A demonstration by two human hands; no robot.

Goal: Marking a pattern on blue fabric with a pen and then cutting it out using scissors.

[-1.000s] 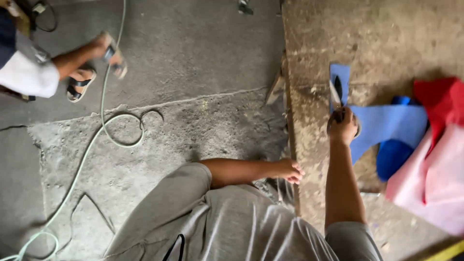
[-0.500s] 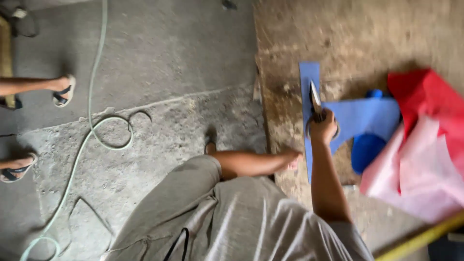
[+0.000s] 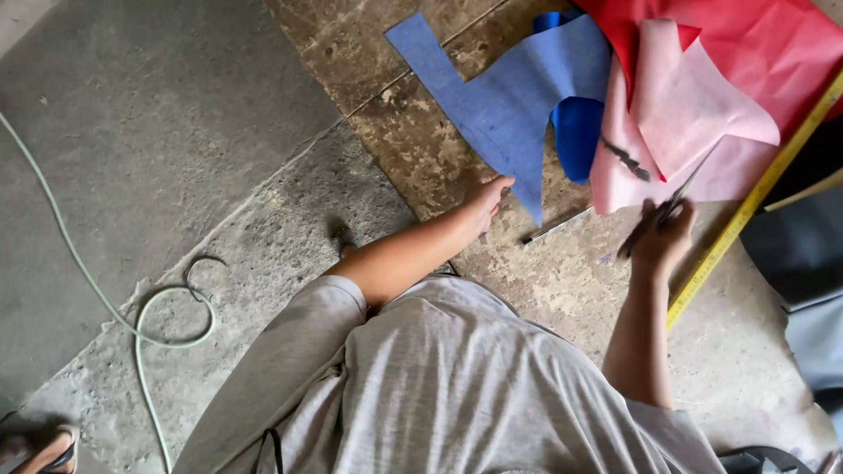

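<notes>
Right hand [image 3: 665, 235] grip clamped on dark scissors [image 3: 657, 219], left hand [image 3: 487, 197] fingers together touching flat, angular blue fabric [image 3: 514, 96]

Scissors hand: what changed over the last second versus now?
The right hand, still gripping the scissors, moved off the blue fabric piece to the edge of the pink sheet on the person's right. The left hand came forward and now touches the blue piece's lower edge. Unchanged: the red sheet on the work board, and the hose on the floor.
</notes>
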